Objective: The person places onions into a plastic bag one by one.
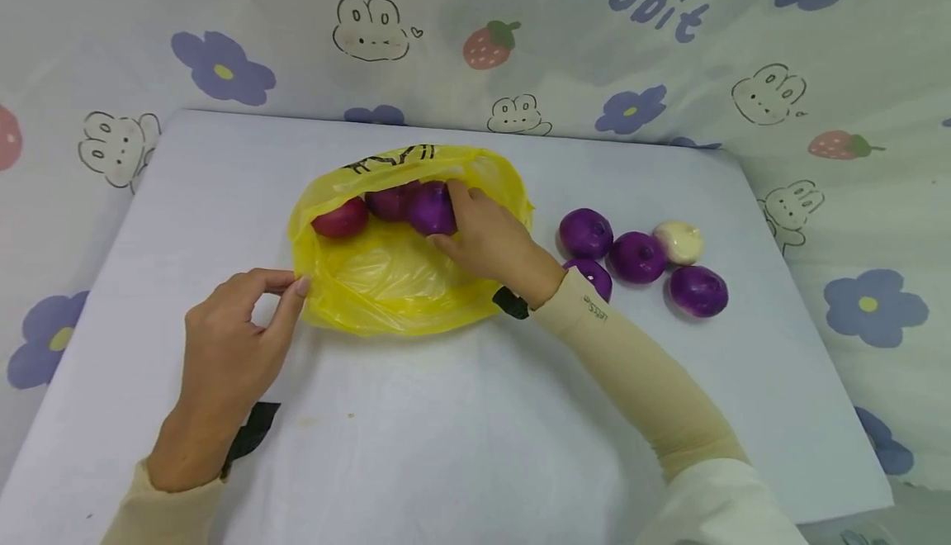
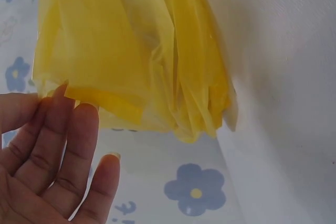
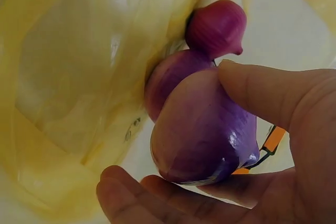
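Note:
A yellow plastic bag [image 1: 401, 314] lies with its mouth spread wide. My left hand [image 1: 234, 347] pinches the bag's near left rim between thumb and fingers; the left wrist view shows those fingers at the thin yellow film [image 2: 105, 40]. Inside the mouth, my right hand [image 1: 490, 235] grips a purple onion [image 1: 432, 210], its thumb on one side and fingers below in the right wrist view. Behind that held onion [image 3: 199, 129] sit another purple onion [image 3: 170, 80] and a smaller reddish onion [image 3: 218, 27], both in the bag.
To the right of the bag, several purple onions [image 1: 637, 258] rest on the white table [image 1: 461, 446], one partly covered by the right forearm. A whitish onion [image 1: 679, 244] is among them. Behind the table hangs a patterned cloth [image 1: 431, 58].

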Motion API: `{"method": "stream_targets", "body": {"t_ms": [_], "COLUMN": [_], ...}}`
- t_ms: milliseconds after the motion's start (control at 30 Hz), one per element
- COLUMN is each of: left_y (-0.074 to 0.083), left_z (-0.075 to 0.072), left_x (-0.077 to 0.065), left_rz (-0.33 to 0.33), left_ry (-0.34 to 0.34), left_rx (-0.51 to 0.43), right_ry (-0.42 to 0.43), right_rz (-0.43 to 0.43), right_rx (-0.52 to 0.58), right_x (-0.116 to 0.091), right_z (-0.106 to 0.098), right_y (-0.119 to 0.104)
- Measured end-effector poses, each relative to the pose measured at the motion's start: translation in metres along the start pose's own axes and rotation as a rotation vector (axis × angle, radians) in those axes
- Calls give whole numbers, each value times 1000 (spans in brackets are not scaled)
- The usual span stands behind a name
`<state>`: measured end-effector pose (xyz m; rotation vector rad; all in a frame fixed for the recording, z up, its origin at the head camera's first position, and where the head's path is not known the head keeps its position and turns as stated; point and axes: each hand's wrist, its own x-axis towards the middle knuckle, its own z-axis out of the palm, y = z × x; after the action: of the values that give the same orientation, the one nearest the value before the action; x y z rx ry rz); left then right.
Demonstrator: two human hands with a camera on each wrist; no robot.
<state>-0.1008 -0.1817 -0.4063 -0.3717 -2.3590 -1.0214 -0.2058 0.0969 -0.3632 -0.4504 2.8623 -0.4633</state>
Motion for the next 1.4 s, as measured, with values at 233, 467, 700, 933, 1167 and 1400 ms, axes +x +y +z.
{"method": "stream_targets", "body": {"t_ms": [233, 467, 700, 933, 1167, 1400], "left_y": [0, -1, 0, 1, 0, 1], "left_z": [1, 2, 4, 2, 1, 0], "left_x": [0, -1, -2, 0, 0, 0], "left_rz": [20, 19, 23, 34, 35, 32], "left_ry": [10, 15, 14, 13, 6, 8], "left_rx": [0, -7, -12, -8, -3, -3], "right_ry": [-20, -65, -89, -20, 10, 5], "right_rz": [48, 122, 139, 156, 202, 240], "right_rx": [18, 33, 61, 25, 9, -10], "right_x": [9, 20, 27, 36, 42, 47], "right_z": [1, 5, 7, 5, 3, 3], "right_y": [-2, 0, 2, 2, 2, 1]}}
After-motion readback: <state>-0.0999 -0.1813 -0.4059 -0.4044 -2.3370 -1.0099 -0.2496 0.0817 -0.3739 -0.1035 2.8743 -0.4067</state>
